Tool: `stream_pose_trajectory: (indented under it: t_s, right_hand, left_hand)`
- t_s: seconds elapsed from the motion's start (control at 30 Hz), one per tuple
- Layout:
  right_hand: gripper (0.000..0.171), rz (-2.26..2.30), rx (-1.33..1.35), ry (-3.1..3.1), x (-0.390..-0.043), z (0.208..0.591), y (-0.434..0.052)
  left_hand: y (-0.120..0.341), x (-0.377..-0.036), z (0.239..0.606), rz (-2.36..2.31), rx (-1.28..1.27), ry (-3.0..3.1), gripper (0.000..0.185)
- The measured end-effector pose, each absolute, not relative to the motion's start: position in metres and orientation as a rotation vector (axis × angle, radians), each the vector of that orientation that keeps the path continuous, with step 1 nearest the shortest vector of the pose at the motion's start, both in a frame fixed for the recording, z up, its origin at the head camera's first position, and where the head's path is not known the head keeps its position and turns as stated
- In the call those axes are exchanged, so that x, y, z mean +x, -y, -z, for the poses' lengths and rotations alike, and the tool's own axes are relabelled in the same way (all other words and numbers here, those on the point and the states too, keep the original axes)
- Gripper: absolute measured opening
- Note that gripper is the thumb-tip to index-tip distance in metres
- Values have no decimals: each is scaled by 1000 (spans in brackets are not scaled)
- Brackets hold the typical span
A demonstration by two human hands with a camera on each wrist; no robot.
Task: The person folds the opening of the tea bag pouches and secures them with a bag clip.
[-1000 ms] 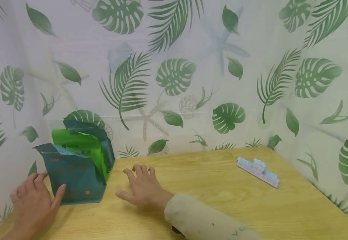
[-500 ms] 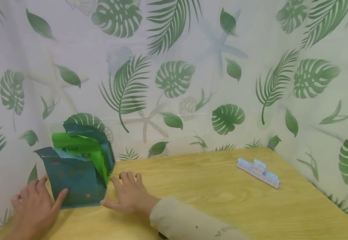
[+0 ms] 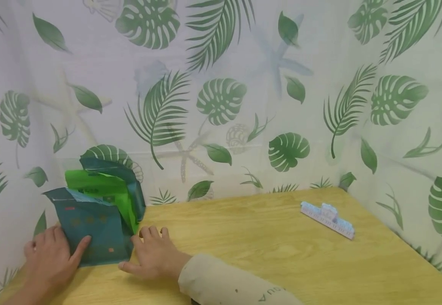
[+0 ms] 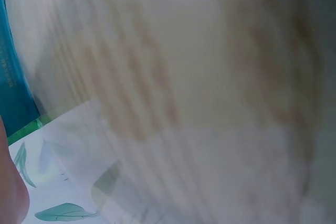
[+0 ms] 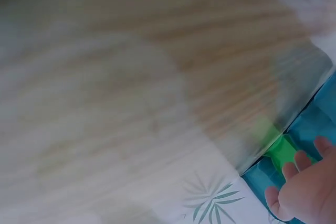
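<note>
Three upright bags stand close together at the table's left in the head view: a dark teal bag (image 3: pixel 95 233) in front, a bright green bag (image 3: pixel 99 185) behind it, and another teal bag (image 3: pixel 139 192) at the back. My left hand (image 3: pixel 51 256) rests against the front bag's left side, its thumb lying over the front face. At the right side, my right hand (image 3: pixel 154 256) has loosely bent fingers beside the bags and its thumb near the front bag's lower corner. The right wrist view shows the hand (image 5: pixel 307 192) beside the green bag (image 5: pixel 283 149), with teal on both sides.
A pale blue and white sealing clip (image 3: pixel 327 219) lies on the right part of the wooden table (image 3: pixel 251 250). A white leaf-print curtain (image 3: pixel 228 51) hangs behind and along both sides.
My right hand has moved left across the table, from apart to close beside the bags' right side. My left hand has shifted slightly right against the front bag. The clip has stayed put.
</note>
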State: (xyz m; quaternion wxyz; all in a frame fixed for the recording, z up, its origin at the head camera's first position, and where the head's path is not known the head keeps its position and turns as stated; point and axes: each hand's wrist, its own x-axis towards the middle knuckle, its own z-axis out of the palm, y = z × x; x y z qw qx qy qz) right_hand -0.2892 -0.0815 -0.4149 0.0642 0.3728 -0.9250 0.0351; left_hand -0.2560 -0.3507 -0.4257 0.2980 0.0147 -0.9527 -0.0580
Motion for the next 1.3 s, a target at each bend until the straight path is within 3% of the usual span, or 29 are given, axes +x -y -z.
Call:
stream_pose_trajectory:
  t_s: [0.3, 1.3]
  right_hand:
    - [62, -73, 1193, 2786, -283, 413, 89]
    - [56, 66, 1061, 2707, -275, 422, 67]
  left_hand:
    - [347, -261, 424, 105, -11, 2456, 80]
    - [316, -268, 429, 123, -70, 2388, 71]
